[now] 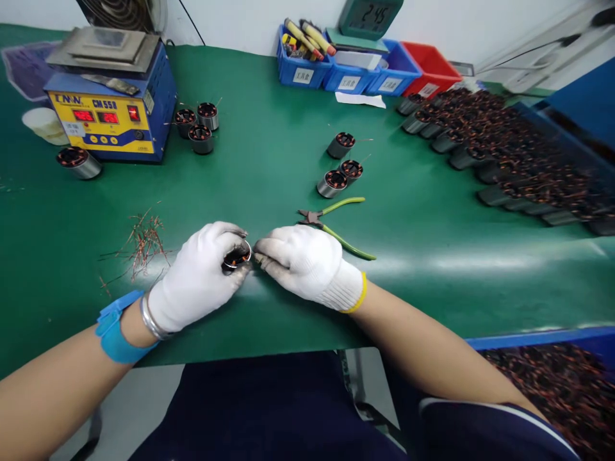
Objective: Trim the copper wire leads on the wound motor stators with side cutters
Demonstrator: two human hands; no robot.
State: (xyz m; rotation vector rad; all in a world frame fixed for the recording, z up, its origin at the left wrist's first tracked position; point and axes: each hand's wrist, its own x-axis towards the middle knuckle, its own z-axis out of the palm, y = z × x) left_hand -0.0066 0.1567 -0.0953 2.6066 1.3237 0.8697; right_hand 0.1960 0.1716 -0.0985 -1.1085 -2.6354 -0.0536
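My gloved left hand (199,275) grips a motor stator (239,256), a short metal cylinder with copper windings inside, just above the green table. My gloved right hand (302,262) is at the stator's right side with its fingers pressed together; whatever lies between the fingertips is too small to make out. Pliers (312,218) with green handles lie partly behind the right hand, their jaws pointing left. To the left of my left hand is a loose heap of cut copper wires (145,243).
Three stators (332,184) stand beyond the pliers, three more (200,139) beside a blue-yellow CM558 unit (110,109), and one stator (79,162) before it. Many stators (528,153) crowd the right side. Blue bins (302,73) and a red bin (427,64) line the back.
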